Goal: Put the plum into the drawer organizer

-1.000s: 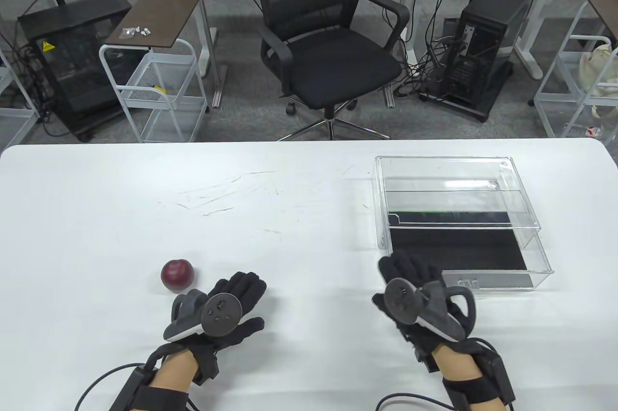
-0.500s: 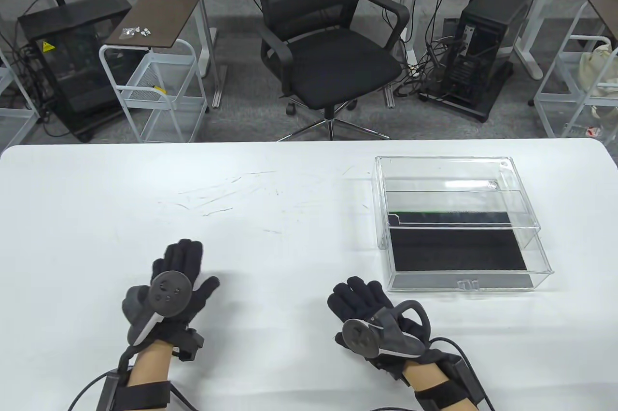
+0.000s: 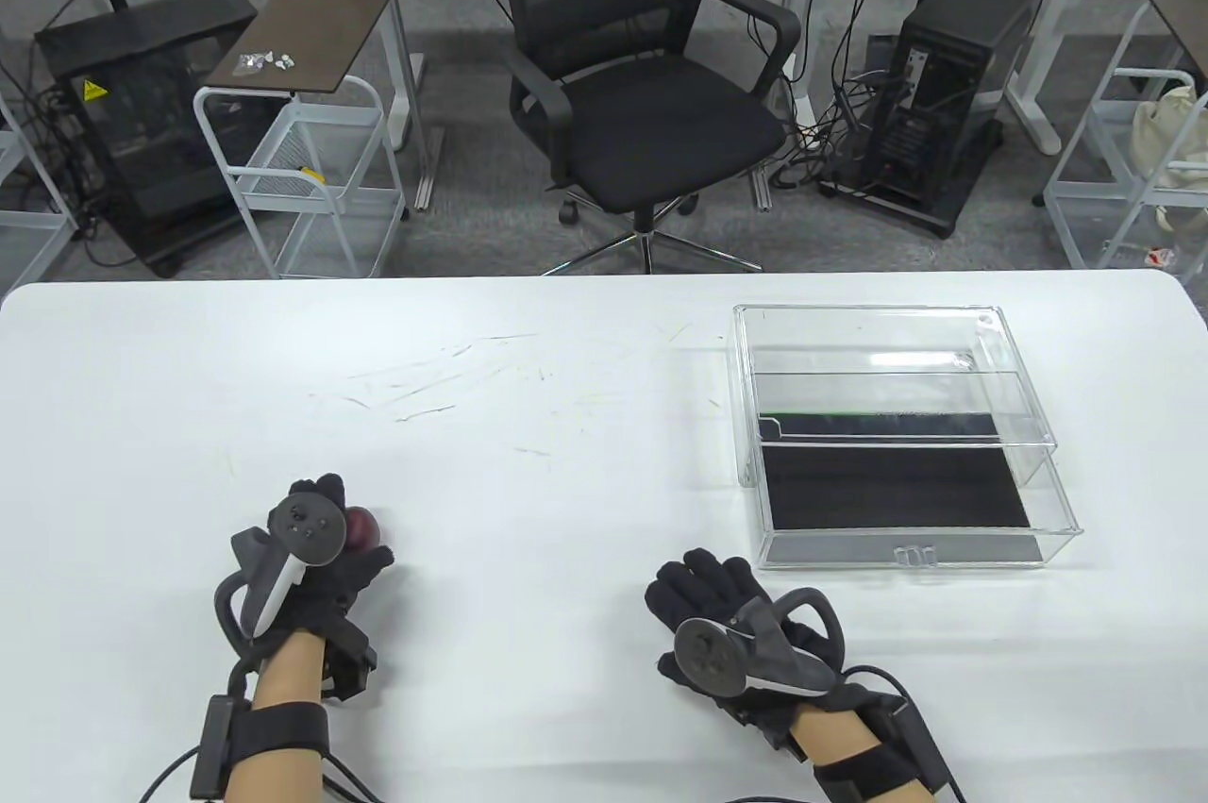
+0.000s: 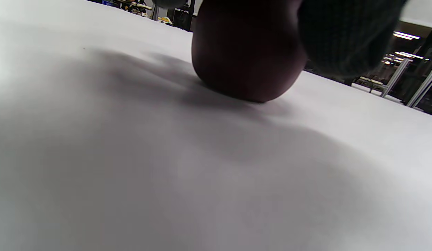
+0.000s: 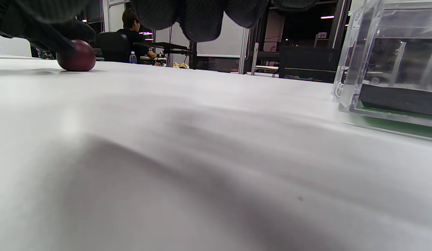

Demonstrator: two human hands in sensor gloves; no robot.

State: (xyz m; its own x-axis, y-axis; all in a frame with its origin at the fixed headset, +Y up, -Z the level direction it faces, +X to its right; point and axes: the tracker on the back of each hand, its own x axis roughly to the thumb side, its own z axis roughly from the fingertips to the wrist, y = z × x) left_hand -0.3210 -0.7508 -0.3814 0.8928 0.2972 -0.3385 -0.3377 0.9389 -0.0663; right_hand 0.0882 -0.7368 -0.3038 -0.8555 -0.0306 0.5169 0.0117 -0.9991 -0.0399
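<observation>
The dark red plum (image 3: 363, 527) sits on the white table at the front left. My left hand (image 3: 332, 531) is curled over it, and the fingers grip it from above and the sides. In the left wrist view the plum (image 4: 247, 52) still touches the table, with a gloved finger (image 4: 345, 35) against its right side. The clear drawer organizer (image 3: 906, 553) stands at the right with its drawer pulled out and a black liner inside. My right hand (image 3: 703, 586) rests flat and empty on the table, to the front left of the drawer. The right wrist view shows the plum (image 5: 76, 55) far left and the organizer (image 5: 386, 62) right.
The white table (image 3: 566, 426) has faint scratch marks at its middle. Behind its far edge stand a black office chair (image 3: 642, 86), white wire carts and a computer tower.
My left hand moved left onto the plum and curled around it. My right hand drew back from the drawer front towards the table's front edge and now lies still.
</observation>
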